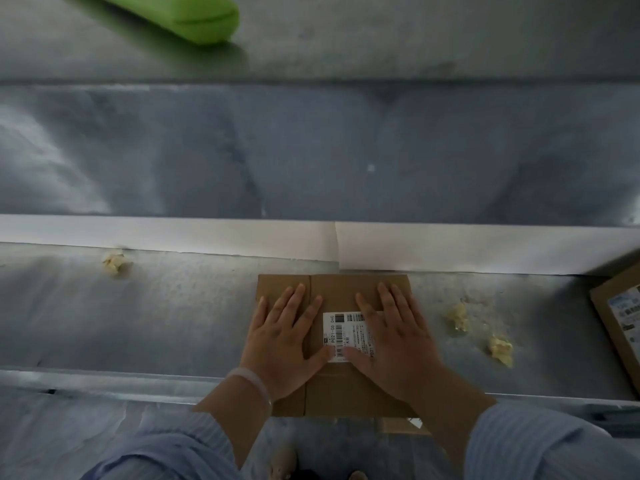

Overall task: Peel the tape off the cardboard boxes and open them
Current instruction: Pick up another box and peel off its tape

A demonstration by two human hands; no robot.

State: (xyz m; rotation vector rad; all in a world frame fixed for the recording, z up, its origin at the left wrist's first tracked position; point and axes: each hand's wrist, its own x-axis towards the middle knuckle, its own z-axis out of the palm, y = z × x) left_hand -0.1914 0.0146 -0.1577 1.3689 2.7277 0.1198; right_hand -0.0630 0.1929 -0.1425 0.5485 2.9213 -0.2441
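Observation:
A flat brown cardboard box (341, 289) with a white barcode label (343, 336) lies on the metal table (173, 323), its near end hanging over the table's front edge. My left hand (285, 344) rests flat on the box's left half, fingers spread. On the right half my right hand (394, 344) lies flat as well, partly covering the label. Neither hand grips anything. A second cardboard box (620, 313) with a label shows at the right edge, cut off by the frame.
Crumpled yellowish tape balls lie on the table: one (114, 263) at the left, two (459, 317) (500, 349) to the right of the box. A white paper strip (242, 237) runs across behind the box. A green object (187, 15) sits at the far top left.

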